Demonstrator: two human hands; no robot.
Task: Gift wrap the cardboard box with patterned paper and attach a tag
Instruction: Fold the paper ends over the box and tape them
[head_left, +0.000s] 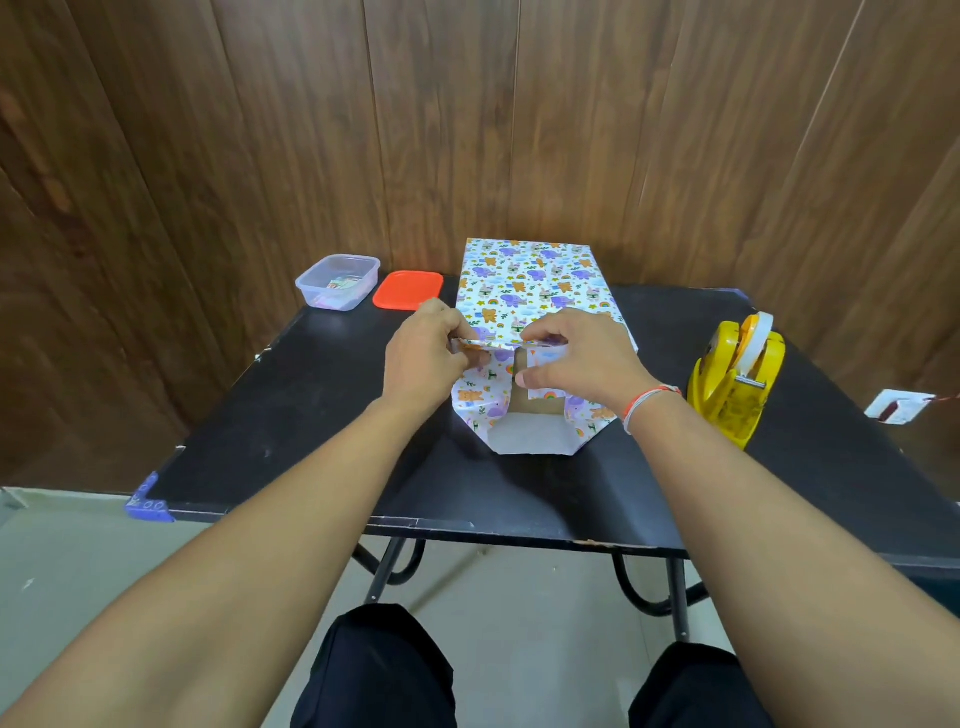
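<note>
**Both hands folding the near end flap**

The left hand (423, 358) and right hand (576, 353) pinched the patterned paper (535, 280) at the cardboard box (522, 402) top edge, table (311, 415) centre; tape dispenser (737, 374) at 3 o'clock, clear tub (337, 283) at 10 o'clock

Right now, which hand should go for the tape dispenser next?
Right hand. The yellow tape dispenser sits on the table's right side, just beyond that wrist. The left hand is across the wrapped box and can keep pinching the folded paper flap.
</note>
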